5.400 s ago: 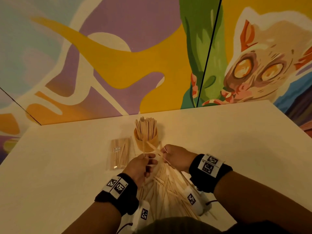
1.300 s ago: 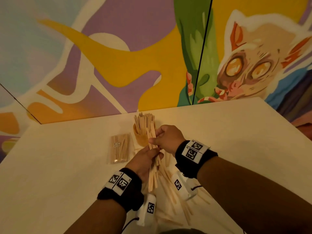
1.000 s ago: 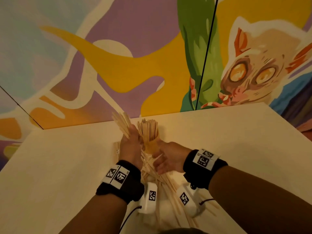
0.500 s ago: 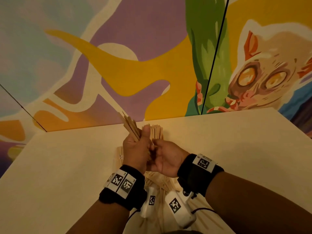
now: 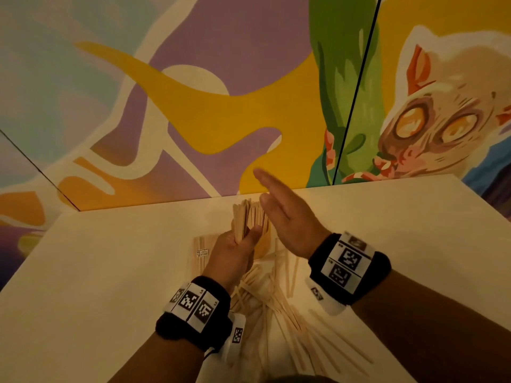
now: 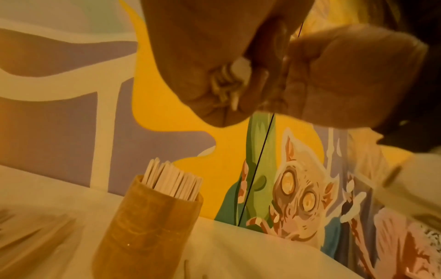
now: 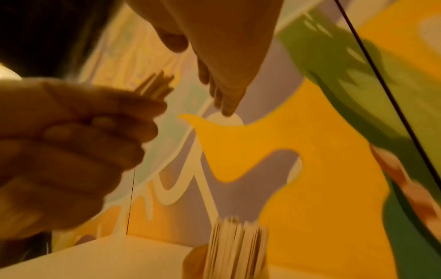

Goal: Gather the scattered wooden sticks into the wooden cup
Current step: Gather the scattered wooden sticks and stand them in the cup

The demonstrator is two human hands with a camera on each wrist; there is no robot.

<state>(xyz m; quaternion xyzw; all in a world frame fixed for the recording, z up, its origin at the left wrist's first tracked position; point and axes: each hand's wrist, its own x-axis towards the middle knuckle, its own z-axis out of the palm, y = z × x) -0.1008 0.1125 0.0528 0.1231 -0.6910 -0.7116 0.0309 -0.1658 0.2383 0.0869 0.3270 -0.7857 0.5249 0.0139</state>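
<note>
My left hand (image 5: 235,252) grips a bundle of wooden sticks (image 5: 243,219) upright, above the table and near the wooden cup (image 6: 148,226). The cup stands on the table, full of sticks (image 6: 171,185); in the head view my left hand hides most of it. My right hand (image 5: 282,214) is raised beside the top of the bundle with its fingers straight and holds nothing. In the right wrist view those straight fingers (image 7: 226,79) hang above the cup's sticks (image 7: 236,249). Several loose sticks (image 5: 276,299) lie scattered on the table between my wrists.
A clear packet of sticks (image 5: 200,250) lies flat just left of the cup. The pale table (image 5: 110,272) ends at a painted wall (image 5: 221,106) close behind the cup. The table's right edge runs diagonally at the far right.
My right hand has come off the bundle and opened flat above it. The left hand keeps its hold, and the bundle now stands more upright than half a second ago.
</note>
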